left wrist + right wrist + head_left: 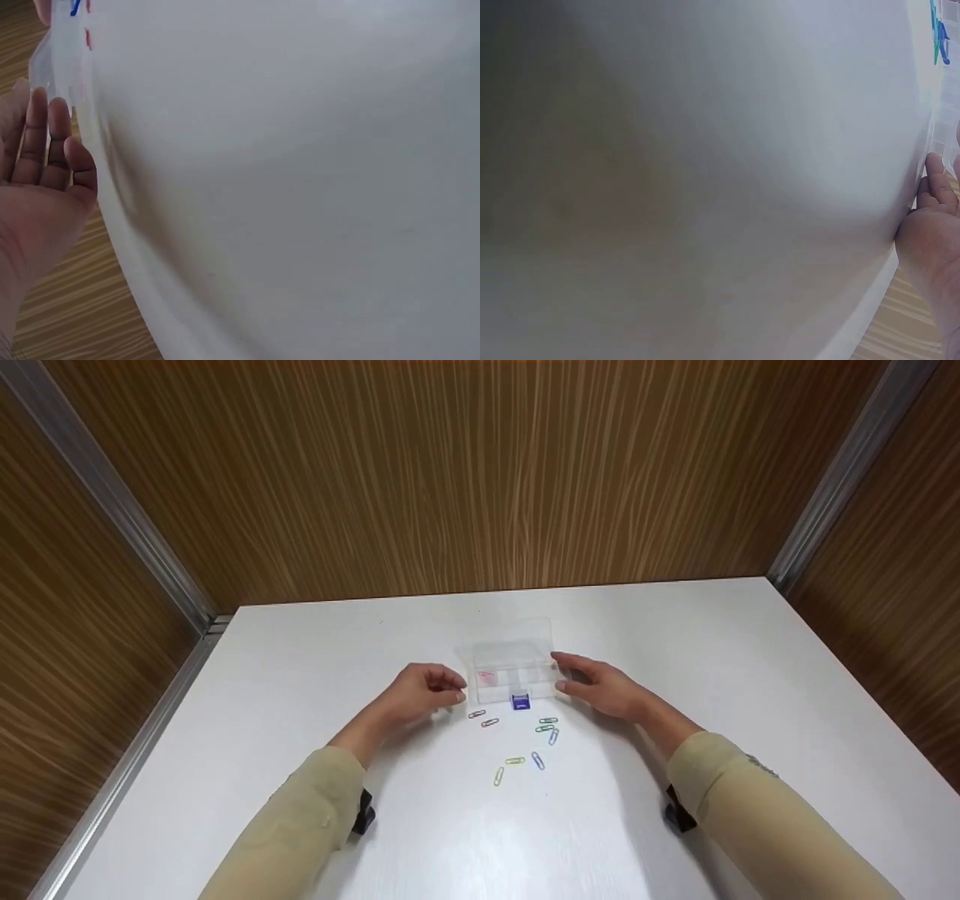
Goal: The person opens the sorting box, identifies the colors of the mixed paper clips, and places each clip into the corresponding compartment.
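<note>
A clear plastic box with its lid raised at the back sits on the white table, a blue latch at its front. Something pinkish shows in its left part. My left hand is beside the box's left side, fingers loosely bent and holding nothing. On the other side, my right hand has its fingertips and thumb spread along the box's right edge. In front of the box lie paper clips: two red clips, two green clips, two blue clips and two yellow clips.
The white table runs back to a wood-patterned panel. Similar panels with metal posts stand at left and right. A dark wrist device sits under each sleeve.
</note>
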The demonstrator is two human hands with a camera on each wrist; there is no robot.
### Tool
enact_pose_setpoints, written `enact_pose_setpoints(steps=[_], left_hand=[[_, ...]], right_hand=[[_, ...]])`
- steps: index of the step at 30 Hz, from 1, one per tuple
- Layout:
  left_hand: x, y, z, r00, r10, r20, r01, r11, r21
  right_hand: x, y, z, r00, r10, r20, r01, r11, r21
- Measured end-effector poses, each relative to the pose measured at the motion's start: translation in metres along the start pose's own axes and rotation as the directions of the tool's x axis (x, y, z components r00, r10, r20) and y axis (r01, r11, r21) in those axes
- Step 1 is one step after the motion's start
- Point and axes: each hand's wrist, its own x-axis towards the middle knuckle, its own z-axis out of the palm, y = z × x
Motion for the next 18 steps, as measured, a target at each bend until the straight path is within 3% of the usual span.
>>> enact_pose_setpoints(steps=[6,12,18], left_hand=[[0.0,-0.008,0.01,0.999,-0.003,0.052,0.001,0.999,0.041],[-0.002,-0.009,0.015,0.999,0.01,0.045,-0.012,0.999,0.037],[-0.002,-0.009,0.018,0.999,0.015,0.039,-0.017,0.998,0.058]], right_hand=[[-0.001,0.0,0.0,1.0,-0.005,0.003,0.005,1.0,0.012],[-0.001,0.0,0.001,0.999,-0.044,-0.005,0.044,0.999,-0.003],[-0.002,-0.002,0.0,1.0,-0.016,-0.009,0.016,1.0,-0.016]])
